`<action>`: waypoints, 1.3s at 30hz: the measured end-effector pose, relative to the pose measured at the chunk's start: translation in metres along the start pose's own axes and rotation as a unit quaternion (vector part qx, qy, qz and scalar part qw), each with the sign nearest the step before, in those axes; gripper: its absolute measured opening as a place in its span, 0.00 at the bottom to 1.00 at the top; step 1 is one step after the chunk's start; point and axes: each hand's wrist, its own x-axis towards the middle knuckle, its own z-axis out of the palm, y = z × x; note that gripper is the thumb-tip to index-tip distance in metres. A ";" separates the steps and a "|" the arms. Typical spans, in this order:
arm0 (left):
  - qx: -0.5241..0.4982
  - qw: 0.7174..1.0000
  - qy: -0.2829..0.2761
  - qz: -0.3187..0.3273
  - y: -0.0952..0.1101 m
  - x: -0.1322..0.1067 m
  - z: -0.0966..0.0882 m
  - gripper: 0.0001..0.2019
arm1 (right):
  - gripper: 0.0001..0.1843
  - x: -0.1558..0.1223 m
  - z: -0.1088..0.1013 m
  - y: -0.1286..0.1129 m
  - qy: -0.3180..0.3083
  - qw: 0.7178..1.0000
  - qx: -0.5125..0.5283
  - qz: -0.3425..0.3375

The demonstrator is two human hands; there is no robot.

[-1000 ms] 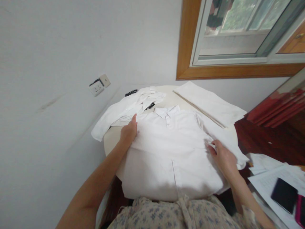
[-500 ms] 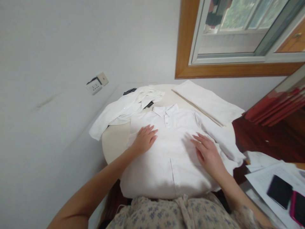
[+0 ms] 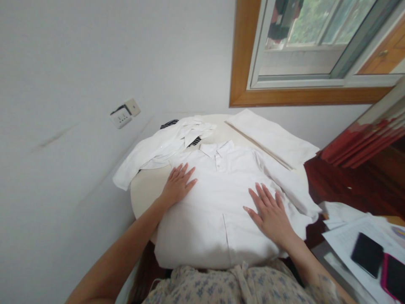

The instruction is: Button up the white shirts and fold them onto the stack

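A white collared shirt (image 3: 209, 202) lies spread front side up on a round cream table (image 3: 144, 190), its collar pointing away from me and its lower edge hanging over the near side. My left hand (image 3: 179, 185) rests flat on the shirt's left side, fingers spread. On the right side of the shirt, my right hand (image 3: 268, 213) lies palm down, its fingers also apart. Neither hand grips the cloth. One sleeve (image 3: 287, 185) stretches out toward the right edge of the table, beyond my right hand.
Another crumpled white garment (image 3: 158, 145) lies at the back left, over black striped cloth (image 3: 169, 123). A folded white cloth (image 3: 275, 137) sits at the back right. Papers (image 3: 338, 236) and two phones (image 3: 367, 254) are at the lower right. The wall (image 3: 95, 63) borders the table.
My left hand has slid outward to the left. My right hand has come down flat onto the shirt, with its fingers spread wider. The view has shifted slightly.
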 end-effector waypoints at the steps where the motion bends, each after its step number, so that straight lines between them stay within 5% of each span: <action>1: 0.003 1.000 0.002 -0.014 -0.003 0.001 0.001 0.27 | 0.33 -0.001 0.001 0.001 0.001 1.000 -0.003 0.003; 7: 0.011 0.997 0.010 -0.073 -0.019 0.009 0.010 0.29 | 0.32 -0.001 0.002 0.001 -0.001 1.000 -0.014 -0.004; 16: 0.030 0.997 0.004 -0.064 -0.026 0.014 0.005 0.28 | 0.32 -0.003 0.003 0.000 -0.002 1.000 -0.005 0.002; 21: 0.023 0.999 0.028 -0.006 0.022 0.016 -0.021 0.22 | 0.26 0.020 -0.024 0.019 -0.050 0.998 0.034 -0.009; 25: -0.056 0.993 -0.017 0.104 0.083 0.012 -0.033 0.25 | 0.20 0.077 -0.051 0.065 -0.039 0.997 0.048 0.035; 28: -0.092 0.982 -0.037 0.162 0.112 0.003 -0.027 0.29 | 0.20 0.127 -0.051 0.103 -0.045 0.997 0.004 0.067; 33: -0.113 0.979 -0.031 0.169 0.118 -0.008 -0.011 0.28 | 0.27 0.174 -0.025 0.137 -0.140 0.990 0.002 0.019; 39: -0.123 0.978 -0.012 0.168 0.115 -0.008 -0.008 0.28 | 0.19 0.175 -0.017 0.135 -0.154 0.983 -0.047 0.088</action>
